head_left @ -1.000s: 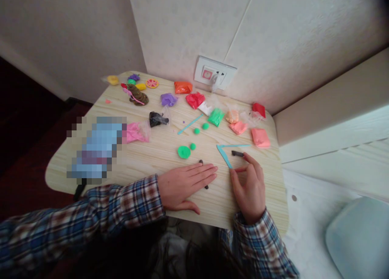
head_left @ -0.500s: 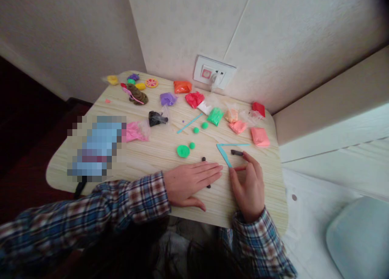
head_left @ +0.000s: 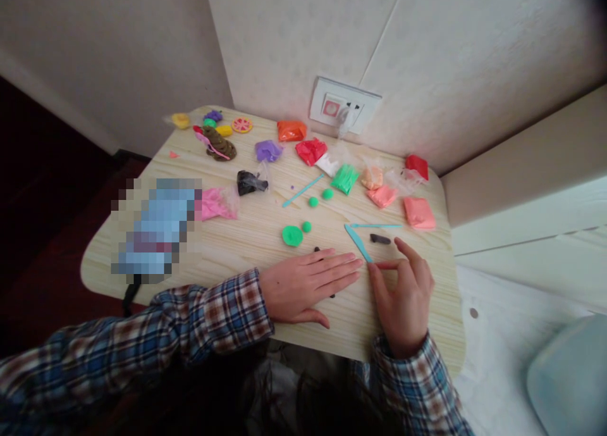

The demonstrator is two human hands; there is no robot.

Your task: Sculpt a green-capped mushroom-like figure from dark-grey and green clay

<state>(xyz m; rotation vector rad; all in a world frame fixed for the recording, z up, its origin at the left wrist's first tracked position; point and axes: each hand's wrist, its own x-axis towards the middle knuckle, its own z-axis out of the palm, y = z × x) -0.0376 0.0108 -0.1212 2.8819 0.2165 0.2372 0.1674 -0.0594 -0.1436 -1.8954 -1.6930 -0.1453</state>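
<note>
Fingers straight and nearly together, the left hand [head_left: 303, 287] lies flat across a thin dark clay roll [head_left: 317, 250] on the table [head_left: 227, 252], likely to spread pressure evenly. The right hand's [head_left: 405, 306] thumb and forefinger pinch a flat turquoise plastic knife's [head_left: 358, 242] near end, perhaps to steady it, beside a short dark clay piece [head_left: 380, 239].

Soft, muted indoor light falls over the pale table [head_left: 246, 233], with faint shadows beneath the hands and no visible lamp. The wall [head_left: 284, 37] is greyish, brighter toward the right; the far left floor [head_left: 38, 170] sinks into near-black. The view is slightly soft, with wide-angle stretching at the edges, a dark blurred upper-right corner, and coarse square pixelation masking an object at left.
</note>
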